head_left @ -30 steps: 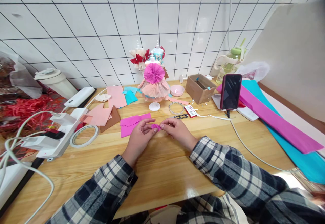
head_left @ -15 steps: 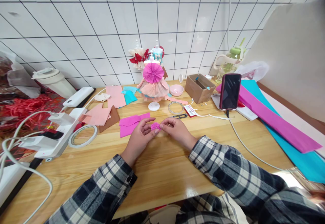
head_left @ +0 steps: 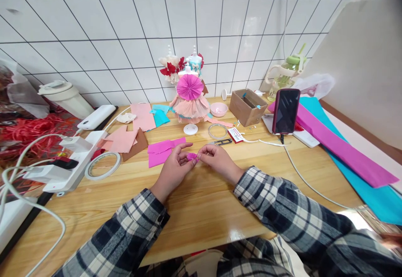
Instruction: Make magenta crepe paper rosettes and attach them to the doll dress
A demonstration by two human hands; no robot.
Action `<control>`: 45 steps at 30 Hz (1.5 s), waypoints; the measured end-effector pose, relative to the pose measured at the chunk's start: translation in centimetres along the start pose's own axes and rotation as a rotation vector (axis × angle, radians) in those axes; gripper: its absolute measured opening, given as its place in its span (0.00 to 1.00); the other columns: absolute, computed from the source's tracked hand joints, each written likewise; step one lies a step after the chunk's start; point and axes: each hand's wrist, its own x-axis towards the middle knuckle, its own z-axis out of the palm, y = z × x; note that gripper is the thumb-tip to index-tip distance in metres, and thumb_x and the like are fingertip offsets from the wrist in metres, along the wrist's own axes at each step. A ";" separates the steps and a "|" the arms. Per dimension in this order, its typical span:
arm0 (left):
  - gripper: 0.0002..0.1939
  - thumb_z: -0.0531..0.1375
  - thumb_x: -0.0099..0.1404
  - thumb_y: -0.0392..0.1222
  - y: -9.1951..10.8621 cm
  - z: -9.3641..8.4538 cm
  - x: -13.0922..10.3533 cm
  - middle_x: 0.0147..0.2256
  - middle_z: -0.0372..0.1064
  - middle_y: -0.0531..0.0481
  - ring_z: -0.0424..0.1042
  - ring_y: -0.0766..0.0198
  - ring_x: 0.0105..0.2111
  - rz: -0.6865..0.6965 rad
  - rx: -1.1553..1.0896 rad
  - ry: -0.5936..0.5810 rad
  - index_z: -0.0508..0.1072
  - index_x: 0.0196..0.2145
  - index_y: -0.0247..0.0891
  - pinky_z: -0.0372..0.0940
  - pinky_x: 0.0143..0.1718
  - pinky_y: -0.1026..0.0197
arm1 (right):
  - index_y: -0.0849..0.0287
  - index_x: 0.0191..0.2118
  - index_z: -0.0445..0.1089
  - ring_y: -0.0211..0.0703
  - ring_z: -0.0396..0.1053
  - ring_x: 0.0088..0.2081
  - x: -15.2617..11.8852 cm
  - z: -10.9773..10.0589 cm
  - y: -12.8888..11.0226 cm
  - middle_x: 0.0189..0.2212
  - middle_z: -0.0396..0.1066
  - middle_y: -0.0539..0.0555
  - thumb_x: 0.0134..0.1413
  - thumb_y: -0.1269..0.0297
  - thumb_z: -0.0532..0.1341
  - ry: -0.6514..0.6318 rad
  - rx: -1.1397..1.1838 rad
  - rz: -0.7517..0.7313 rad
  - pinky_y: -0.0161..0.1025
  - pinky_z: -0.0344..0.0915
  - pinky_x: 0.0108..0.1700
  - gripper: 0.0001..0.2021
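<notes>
Small Pleated Rosette Tips Between Two Hands

A small magenta rosette (head_left: 191, 156) sits between a person's fingertips just above a wooden table (head_left: 204, 214), its round face turned partly away. Half a second ago that face showed more fully; now it appears narrower, while both hands keep nearly the same place. The left hand (head_left: 172, 169) pinches it between thumb and fingers, index finger stretched out beyond; the right hand (head_left: 221, 163) has thumb and forefinger closed on its near-side right edge. The slight turn suggests the pleats are being adjusted, with the piece yet to be set down. Folded magenta paper (head_left: 157, 157) lies just beside the left hand, small snips (head_left: 223, 142) lie beyond the right, and a larger rosette (head_left: 190, 87) fronts a peach-skirted dress form (head_left: 190, 111) behind.
</notes>
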 end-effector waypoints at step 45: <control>0.31 0.65 0.53 0.45 -1.1 -0.9 0.5 0.31 0.73 0.50 0.74 0.62 0.33 -0.016 0.111 0.033 0.61 0.52 0.37 0.68 0.37 0.59 | 0.60 0.37 0.72 0.33 0.61 0.23 1.1 -2.3 0.7 0.28 0.71 0.50 0.50 0.56 0.60 0.031 -0.296 -0.151 0.31 0.58 0.26 0.13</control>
